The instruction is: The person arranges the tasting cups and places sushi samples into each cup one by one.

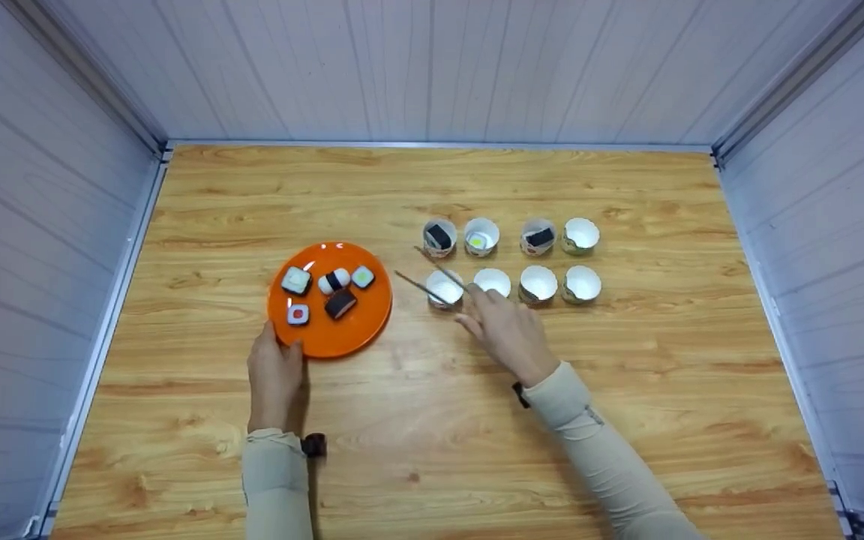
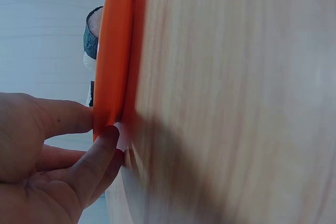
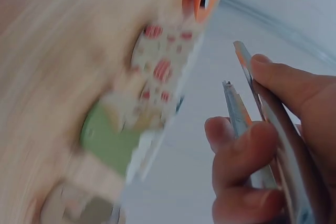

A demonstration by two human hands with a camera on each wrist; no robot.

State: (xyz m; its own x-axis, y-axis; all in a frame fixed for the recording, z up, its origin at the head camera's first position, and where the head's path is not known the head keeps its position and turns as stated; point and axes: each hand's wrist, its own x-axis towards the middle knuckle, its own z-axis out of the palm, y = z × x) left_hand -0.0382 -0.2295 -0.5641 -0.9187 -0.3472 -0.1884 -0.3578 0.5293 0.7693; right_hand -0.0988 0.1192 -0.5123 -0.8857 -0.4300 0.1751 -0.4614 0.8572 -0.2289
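Observation:
My left hand [image 1: 274,375] pinches the near-left rim of an orange plate [image 1: 331,343], thumb above and fingers below in the left wrist view. On the plate lie several toy sushi pieces: a white-banded one [image 1: 334,281], a dark roll [image 1: 340,304], a red-centred roll [image 1: 298,314], a green-centred roll [image 1: 362,277] and a larger pale-topped roll [image 1: 296,280]. My right hand [image 1: 511,330] holds metal tongs [image 3: 283,140] over the front row of paper cups. The tongs' tips are apart, with nothing between them, and point toward the plate.
Several paper cups stand in two rows right of the plate. Dark pieces [image 1: 439,237] sit in two back cups; another back cup [image 1: 481,251] holds a yellow-green-centred piece. Front cups [image 1: 538,300] show white insides. Pale panels [image 1: 432,75] enclose the wooden table [image 1: 417,420].

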